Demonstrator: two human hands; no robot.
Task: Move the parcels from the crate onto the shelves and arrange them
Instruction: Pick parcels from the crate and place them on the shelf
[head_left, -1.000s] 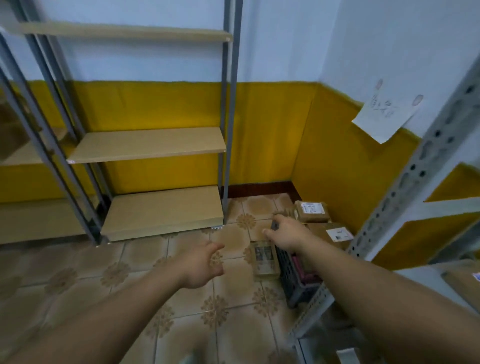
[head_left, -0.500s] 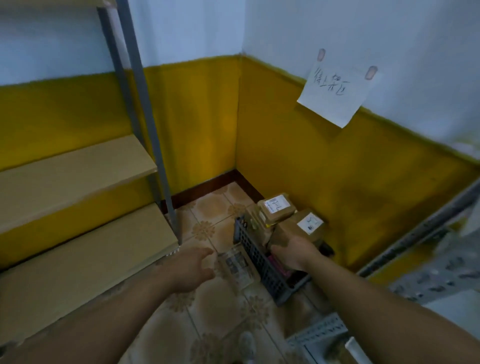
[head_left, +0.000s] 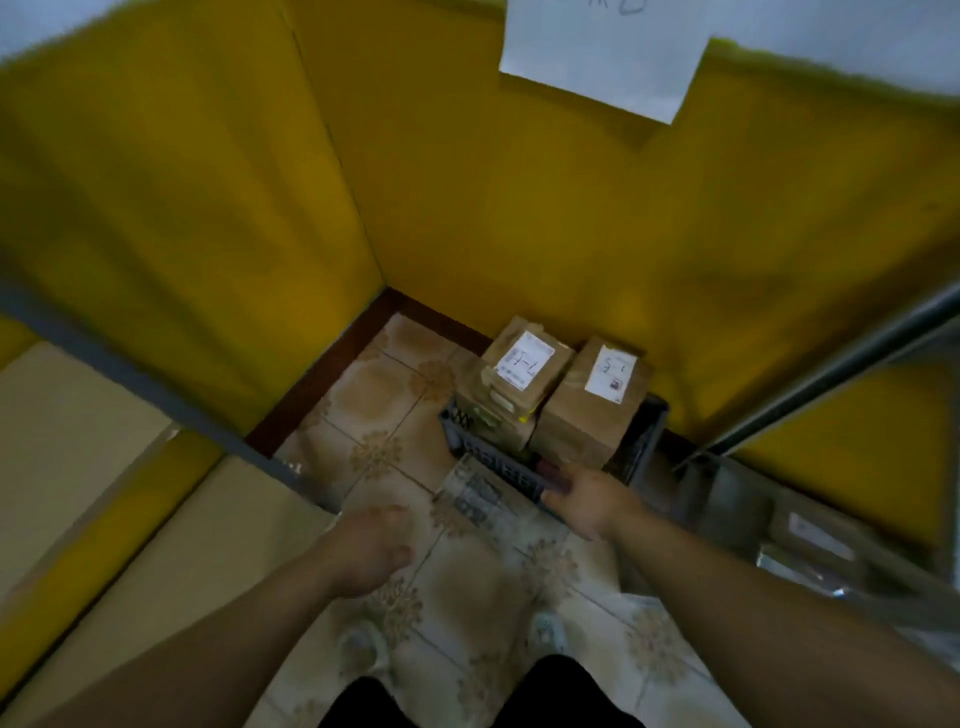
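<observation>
The right hand (head_left: 592, 501) is resting its grip, fingers curled, on the near rim of the dark slatted plastic crate (head_left: 498, 460). The left hand (head_left: 371, 545) is hovering loosely spread, holding nothing. The two brown labelled cardboard parcels (head_left: 589, 402) are sitting in the crate just beyond the right hand, nearer it than the left.

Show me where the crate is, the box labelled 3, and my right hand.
crate (head_left: 498, 460), head view, on its dark near wall.
box labelled 3 (head_left: 582, 415), head view, on its brown front face.
right hand (head_left: 592, 501), head view, on the back of the hand.
</observation>
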